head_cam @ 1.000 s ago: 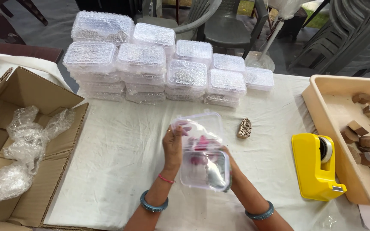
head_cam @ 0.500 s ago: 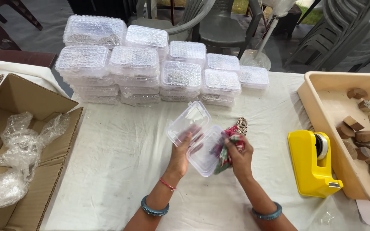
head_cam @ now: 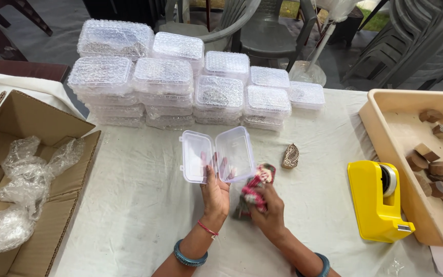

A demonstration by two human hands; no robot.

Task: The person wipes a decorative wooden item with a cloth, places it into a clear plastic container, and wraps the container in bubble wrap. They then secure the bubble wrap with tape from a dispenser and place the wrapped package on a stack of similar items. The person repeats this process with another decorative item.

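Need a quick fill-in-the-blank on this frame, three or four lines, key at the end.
1. The left hand holds a clear hinged box with its lid ____.
2. The right hand grips a bunched red patterned ____.
3. The tape dispenser is ____ in colour.
4. The cardboard carton holds loose bubble ____.

Missing words: open; cloth; yellow; wrap

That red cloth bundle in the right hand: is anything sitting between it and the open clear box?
Nothing visible does. The left hand holds the open clear box up with both halves spread. The right hand holds the red cloth bundle right beside the box's lower right edge. The small carved block lies off to the right on the table.
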